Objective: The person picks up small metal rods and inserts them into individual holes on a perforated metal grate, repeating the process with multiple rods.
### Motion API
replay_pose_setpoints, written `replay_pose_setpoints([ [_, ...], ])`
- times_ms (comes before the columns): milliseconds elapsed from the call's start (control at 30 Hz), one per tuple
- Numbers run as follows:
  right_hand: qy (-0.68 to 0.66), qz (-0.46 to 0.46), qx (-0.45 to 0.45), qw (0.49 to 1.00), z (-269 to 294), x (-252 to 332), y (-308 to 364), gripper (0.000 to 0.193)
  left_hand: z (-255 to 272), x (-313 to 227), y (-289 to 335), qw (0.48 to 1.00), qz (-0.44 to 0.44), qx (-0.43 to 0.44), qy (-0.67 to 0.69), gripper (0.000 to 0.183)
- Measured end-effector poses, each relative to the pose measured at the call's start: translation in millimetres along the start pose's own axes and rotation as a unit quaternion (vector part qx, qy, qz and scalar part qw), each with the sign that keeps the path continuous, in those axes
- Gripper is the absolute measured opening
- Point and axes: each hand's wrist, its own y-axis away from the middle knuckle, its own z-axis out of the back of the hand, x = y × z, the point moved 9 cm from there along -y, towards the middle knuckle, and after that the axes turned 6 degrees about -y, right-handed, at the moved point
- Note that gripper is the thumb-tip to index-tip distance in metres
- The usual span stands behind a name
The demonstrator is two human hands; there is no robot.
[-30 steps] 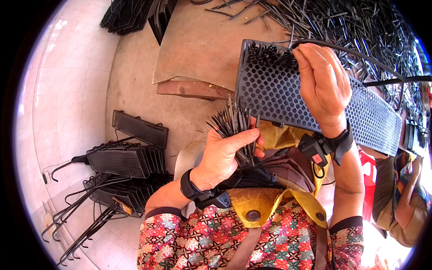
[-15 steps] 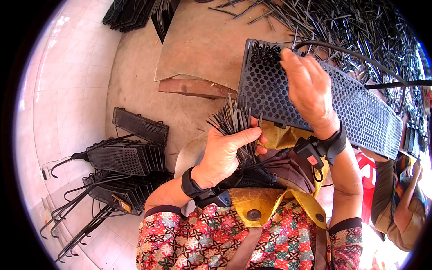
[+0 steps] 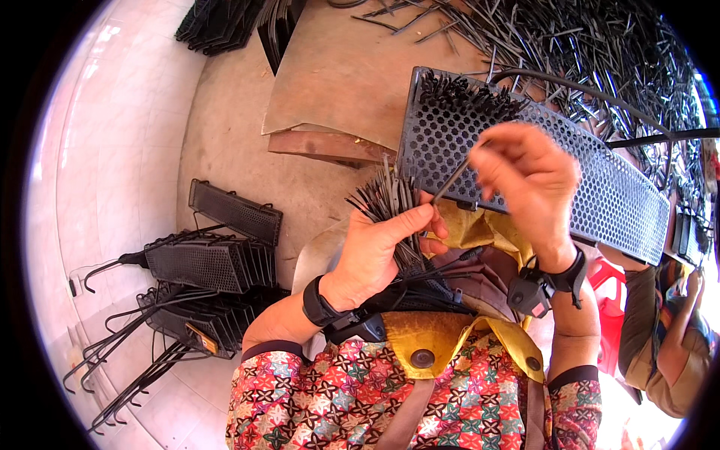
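Observation:
My left hand (image 3: 382, 251) is closed round a bunch of thin dark strips (image 3: 391, 196), their ends fanning out above the fingers. Thumb and fingertips of my right hand (image 3: 529, 184) pinch one dark strip (image 3: 451, 180), whose lower end touches my left fingertips. Behind the right hand slants a black perforated panel (image 3: 442, 146), tilted across in front of me. Along its upper left edge, short black strip ends (image 3: 469, 95) stick out of the holes in a dense row. My right hand covers part of the panel's middle.
A large pile of dark strips (image 3: 600, 52) lies beyond the panel. Stacked black perforated racks with hooked rods (image 3: 202, 262) stand at the left near a tiled wall (image 3: 120, 150). A flat brown board (image 3: 337, 82) lies ahead. Another person (image 3: 667, 345) sits at the right by a red stool (image 3: 609, 300).
My right hand has come down from the panel's upper left toward my left hand and now pinches a strip there. The left hand stays in place with the bunch.

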Motion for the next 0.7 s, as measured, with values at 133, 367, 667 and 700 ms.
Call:
replay_pose_setpoints([
  [133,0.095,0.224,-0.114,0.963,16.5,37.9,-17.8,0.018,0.3,2.2,-1.1,0.999,0.016,0.008,0.031,0.017],
  [367,0.226,0.375,-0.125,0.89,-13.6,51.6,-17.5,0.019,0.8,15.5,1.3,0.995,0.089,0.019,0.049,0.026],
  [667,0.284,0.462,-0.074,0.837,-34.6,62.4,-15.1,0.019,3.2,22.7,2.6,0.995,0.083,0.043,0.027,0.02],
  [700,0.288,0.461,-0.061,0.838,-35.1,60.4,-14.4,0.022,2.8,23.4,2.6,0.995,0.08,0.044,0.032,0.019],
])
